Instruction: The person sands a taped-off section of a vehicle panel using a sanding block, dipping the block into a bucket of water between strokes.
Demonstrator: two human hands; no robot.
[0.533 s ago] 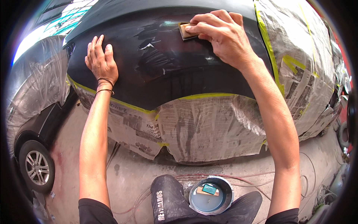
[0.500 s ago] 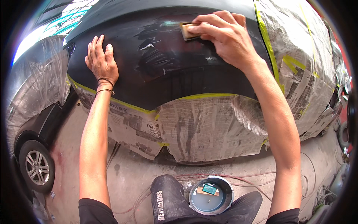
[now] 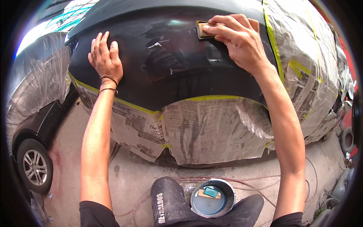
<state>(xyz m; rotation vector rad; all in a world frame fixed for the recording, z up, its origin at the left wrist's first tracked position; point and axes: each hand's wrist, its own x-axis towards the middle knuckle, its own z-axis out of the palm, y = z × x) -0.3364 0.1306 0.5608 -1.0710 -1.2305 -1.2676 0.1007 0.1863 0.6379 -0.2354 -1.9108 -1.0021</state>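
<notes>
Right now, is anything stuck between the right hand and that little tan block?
Nothing visible is: the right hand grips the tan block directly, against the dark car panel. The block's underside is hidden.

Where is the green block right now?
In the head view, the green block is low, just right of centre, inside the bucket between the person's legs, overlapping a tan strip.

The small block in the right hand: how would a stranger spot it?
Start at the big dark car panel. Toward its upper right, the right hand holds a small tan block against it. Unlike the green block in the bucket below, this one is tan and hand-held.
</notes>
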